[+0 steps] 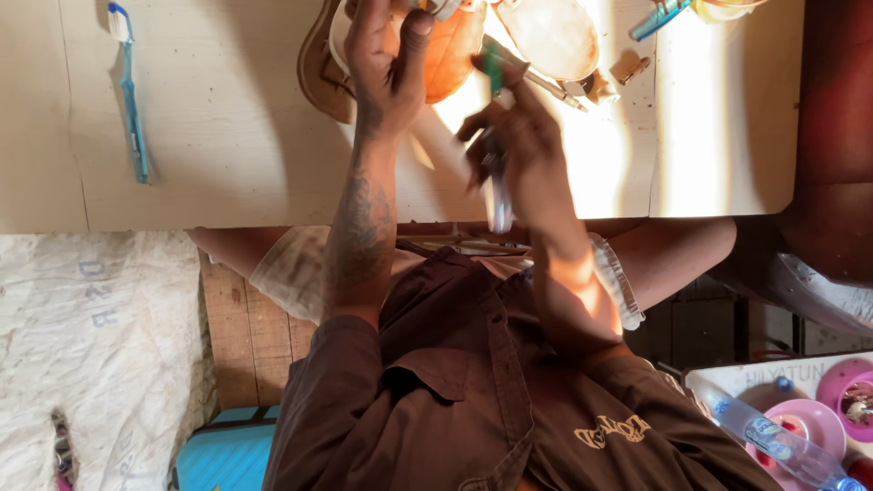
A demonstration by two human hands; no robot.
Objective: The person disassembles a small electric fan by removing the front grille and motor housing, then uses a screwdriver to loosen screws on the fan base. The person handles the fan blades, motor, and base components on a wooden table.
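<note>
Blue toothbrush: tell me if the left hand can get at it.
Probably yes: only bare table lies between the toothbrush and the left hand, though that hand grips an orange piece.

A blue and white toothbrush [133, 98] lies alone on the pale wooden table [227, 136], well apart from a pale shell-like dish [552, 35] near the far edge. Off the table, a clear plastic bottle [773, 438] rests beside pink plates [818, 420], and a white sack [91, 345] covers the floor.
</note>
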